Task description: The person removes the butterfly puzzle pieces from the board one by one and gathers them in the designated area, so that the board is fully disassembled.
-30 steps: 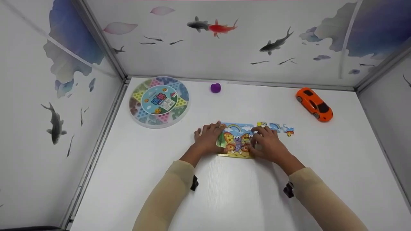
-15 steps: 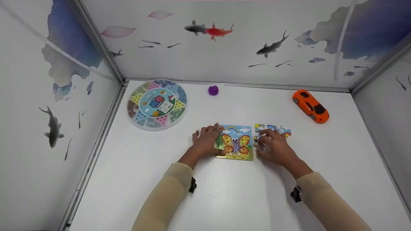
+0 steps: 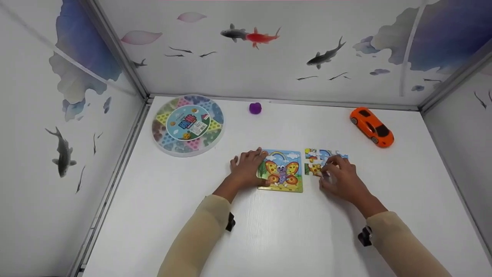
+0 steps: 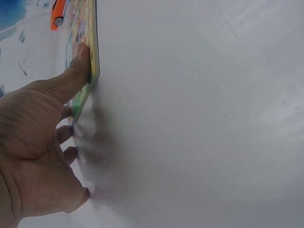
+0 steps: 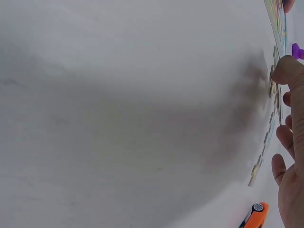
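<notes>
Head view first: the butterfly puzzle board [image 3: 282,171] is lying flat on the white counter [image 3: 269,238], and its left edge is being pinned by the left hand [image 3: 246,169], fingers laid out straight. Just to the right, a small cluster of loose puzzle pieces [image 3: 316,161] is spread out, and the right hand [image 3: 340,177] is resting on the near-right part of that cluster with fingers bent down onto the pieces. Whether a piece is actually pinched can't be told from here. An orange toy car [image 3: 372,127], a purple blob [image 3: 255,108] and a round game box [image 3: 187,125] are parked well apart from all this.

Left wrist view: the thumb [image 4: 76,71] is seen pressed flat on the board's edge [image 4: 92,52]. That hold is only friction, so the board could probably get nudged sideways if a piece is pushed against it.

Right wrist view: the thumb tip [image 5: 287,71] is down on the row of pieces [image 5: 274,90], the other fingers loosely curled above. Nothing looks gripped firmly, so a piece could likely be dragged or flipped, or the neighbours scattered toward the car [image 5: 254,216].
</notes>
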### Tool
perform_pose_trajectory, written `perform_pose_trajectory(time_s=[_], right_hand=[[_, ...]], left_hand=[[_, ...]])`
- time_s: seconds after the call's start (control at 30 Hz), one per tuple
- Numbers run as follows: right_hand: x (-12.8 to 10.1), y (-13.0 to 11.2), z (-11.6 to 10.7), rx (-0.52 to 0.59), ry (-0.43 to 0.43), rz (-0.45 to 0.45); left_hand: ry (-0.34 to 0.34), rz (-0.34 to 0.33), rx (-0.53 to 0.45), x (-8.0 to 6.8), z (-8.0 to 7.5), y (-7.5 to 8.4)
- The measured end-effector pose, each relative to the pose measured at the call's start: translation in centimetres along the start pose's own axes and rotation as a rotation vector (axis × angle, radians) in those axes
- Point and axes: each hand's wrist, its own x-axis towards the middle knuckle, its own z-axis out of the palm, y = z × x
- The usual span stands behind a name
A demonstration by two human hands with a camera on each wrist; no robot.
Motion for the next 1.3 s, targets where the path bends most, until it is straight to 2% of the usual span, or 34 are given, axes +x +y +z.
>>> perform_pose_trajectory(time_s=[0.23, 0.93, 1.3], right_hand=[[-0.4, 0.9, 0.0, -0.029, -0.046, 0.047], [-0.4, 1.4, -0.2, 0.0, -0.046, 0.035], [-0.1, 1.0, -0.2, -0.055, -0.062, 0.056]], left_hand=[[0.0, 0.012, 0.015, -0.1, 0.1, -0.2], [-0.006, 0.009, 0.031, -0.1, 0.0, 0.0], [-0.002, 0.019, 0.012, -0.2, 0.0, -0.2]])
